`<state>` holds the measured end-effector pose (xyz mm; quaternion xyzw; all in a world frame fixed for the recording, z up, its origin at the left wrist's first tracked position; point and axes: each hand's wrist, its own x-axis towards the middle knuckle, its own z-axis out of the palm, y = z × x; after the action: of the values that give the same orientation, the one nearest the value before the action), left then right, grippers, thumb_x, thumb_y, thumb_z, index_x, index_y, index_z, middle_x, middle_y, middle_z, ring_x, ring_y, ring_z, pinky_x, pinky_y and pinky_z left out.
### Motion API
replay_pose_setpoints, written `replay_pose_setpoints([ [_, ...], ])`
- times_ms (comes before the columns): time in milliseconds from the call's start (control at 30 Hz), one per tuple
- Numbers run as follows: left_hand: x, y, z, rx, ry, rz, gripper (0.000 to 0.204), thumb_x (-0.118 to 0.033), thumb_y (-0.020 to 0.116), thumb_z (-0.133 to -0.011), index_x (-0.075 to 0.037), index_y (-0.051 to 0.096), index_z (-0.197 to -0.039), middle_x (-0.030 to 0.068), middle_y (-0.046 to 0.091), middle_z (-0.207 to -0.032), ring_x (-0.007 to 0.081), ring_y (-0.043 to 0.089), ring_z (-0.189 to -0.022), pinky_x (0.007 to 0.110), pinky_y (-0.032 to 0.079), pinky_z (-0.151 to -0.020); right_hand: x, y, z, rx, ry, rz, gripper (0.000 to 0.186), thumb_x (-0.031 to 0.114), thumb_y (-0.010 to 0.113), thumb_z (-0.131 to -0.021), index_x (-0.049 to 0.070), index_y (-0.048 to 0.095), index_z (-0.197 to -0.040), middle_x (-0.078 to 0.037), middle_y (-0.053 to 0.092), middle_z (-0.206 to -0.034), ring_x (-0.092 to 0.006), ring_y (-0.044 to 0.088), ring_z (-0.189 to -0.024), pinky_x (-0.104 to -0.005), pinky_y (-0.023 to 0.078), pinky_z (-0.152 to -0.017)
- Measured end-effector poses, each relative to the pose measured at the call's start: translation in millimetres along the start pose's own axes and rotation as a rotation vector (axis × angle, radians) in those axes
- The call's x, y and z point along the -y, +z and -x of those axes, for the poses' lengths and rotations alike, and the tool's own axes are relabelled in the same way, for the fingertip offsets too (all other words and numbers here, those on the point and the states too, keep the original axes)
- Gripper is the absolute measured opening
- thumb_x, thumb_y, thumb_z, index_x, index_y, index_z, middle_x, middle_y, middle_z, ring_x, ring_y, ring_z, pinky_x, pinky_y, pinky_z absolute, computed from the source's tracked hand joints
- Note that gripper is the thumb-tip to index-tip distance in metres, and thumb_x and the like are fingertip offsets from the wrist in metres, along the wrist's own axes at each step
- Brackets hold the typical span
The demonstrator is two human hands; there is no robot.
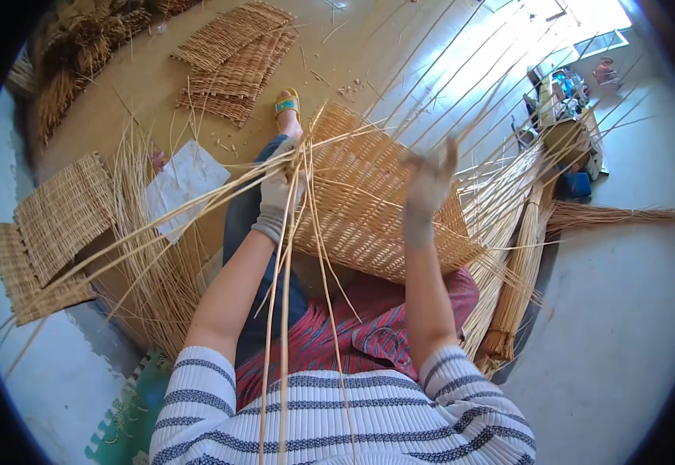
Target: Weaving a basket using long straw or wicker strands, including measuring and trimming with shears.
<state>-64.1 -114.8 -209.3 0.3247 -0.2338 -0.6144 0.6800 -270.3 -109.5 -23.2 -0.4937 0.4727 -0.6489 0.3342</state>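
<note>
Basket [353,221] sits over my lap, tilted, centre of view, woven wall facing up, with long loose strands [284,341] fanning off its left edge toward me and out to the left, plus more loose ends along the right side. My left hand [277,186], gloved, is closed at that left edge, gripping strands where they bunch up. My right hand [428,186], gloved too, is raised over the basket's right part, motion-blurred; fingers look partly spread, can't tell if a strand is in them. Step in hand, my judgement: working loose strands in along the edge. Next move seems to call for a firm left grip, with the right picking out one strand and drawing it snug without snapping it. Around me: red cloth [314,333] under the basket, loose straw [155,291] and a white sheet [184,186] to the left, tied bundles [502,333] to the right, woven mats [66,213] far left, more mats [236,46] on the floor ahead. Brands, labels, writing: none I can read anywhere; clutter at upper right is too small.
</note>
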Motion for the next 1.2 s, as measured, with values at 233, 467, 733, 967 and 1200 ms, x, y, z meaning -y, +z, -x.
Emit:
replay_pose_setpoints([
  [233, -6, 37, 60, -0.335, 0.38, -0.721, 0.038, -0.006, 0.062, -0.105, -0.004, 0.057, -0.142, 0.0065, 0.065, -0.116, 0.0161, 0.064, -0.099, 0.031, 0.057, -0.086, -99, -155, 115, -0.184, 0.505, -0.249, 0.02, 0.013, 0.069, -0.106, 0.005, 0.07, -0.125, -0.001, 0.073, -0.1, -0.0131, 0.069, -0.089, -0.0263, 0.055, -0.078],
  [467, -22, 117, 59, 0.238, 0.266, -1.191, 0.034, -0.037, 0.063, -0.106, -0.003, 0.067, -0.099, 0.0173, 0.071, -0.095, 0.0302, 0.07, -0.084, 0.041, 0.054, -0.077, -54, -91, 97, -0.382, 0.532, -0.027, 0.023, 0.013, 0.068, -0.107, 0.006, 0.068, -0.129, -0.004, 0.072, -0.107, -0.0166, 0.069, -0.098, -0.0324, 0.056, -0.082],
  [733, -14, 122, 52, 0.197, -0.023, -1.176, 0.033, -0.042, 0.072, -0.1, -0.009, 0.069, -0.096, 0.0163, 0.069, -0.085, 0.0382, 0.07, -0.083, 0.049, 0.051, -0.074, -49, -97, 5, -0.018, -0.171, 0.114, 0.06, -0.005, 0.055, -0.101, 0.007, 0.046, -0.159, -0.009, 0.068, -0.128, -0.0224, 0.067, -0.119, -0.0333, 0.056, -0.097],
  [967, 18, 170, 107, 0.623, 0.643, -1.662, 0.075, -0.014, 0.073, -0.088, -0.03, 0.052, -0.159, 0.0166, 0.058, -0.131, 0.0351, 0.066, -0.104, 0.048, 0.054, -0.092, -28, -131, 23, -0.137, -0.413, 0.944, 0.065, 0.0, 0.061, -0.102, 0.013, 0.04, -0.162, -0.007, 0.067, -0.116, -0.0186, 0.066, -0.099, -0.0361, 0.058, -0.092],
  [1200, 43, 181, 104, 0.716, 0.801, -1.788, 0.066, -0.014, 0.068, -0.089, -0.029, 0.059, -0.153, 0.015, 0.062, -0.129, 0.0305, 0.065, -0.103, 0.045, 0.05, -0.084, -64, -231, 50, -0.248, -0.12, -0.351, 0.064, -0.004, 0.061, -0.101, 0.009, 0.04, -0.161, -0.012, 0.07, -0.122, -0.026, 0.068, -0.117, -0.0402, 0.054, -0.105],
])
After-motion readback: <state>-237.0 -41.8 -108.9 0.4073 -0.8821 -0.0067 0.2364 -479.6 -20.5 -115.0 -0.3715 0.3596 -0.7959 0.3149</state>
